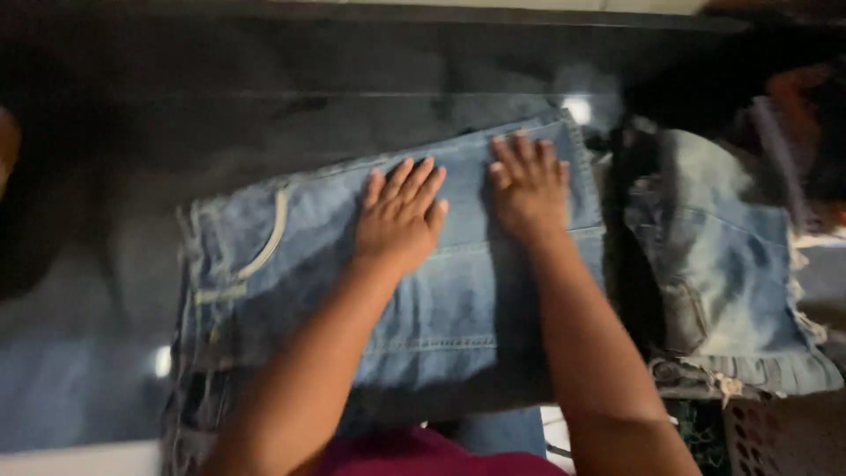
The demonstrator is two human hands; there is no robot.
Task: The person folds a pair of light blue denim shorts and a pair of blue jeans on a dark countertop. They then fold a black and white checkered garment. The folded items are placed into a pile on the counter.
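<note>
A folded pair of blue jeans [291, 264] lies flat on a dark glossy surface [264, 132], waistband and pocket to the left. My left hand [401, 216] presses palm-down on the middle of the jeans, fingers spread. My right hand [529, 185] lies flat on the jeans near their far right edge, fingers pointing away from me. Both hands touch the denim and grip nothing.
A pile of other denim garments [731, 282], light washed with frayed hems, sits at the right. A perforated basket corner [758, 436] shows at bottom right. Something magenta [423, 454] is at the bottom edge.
</note>
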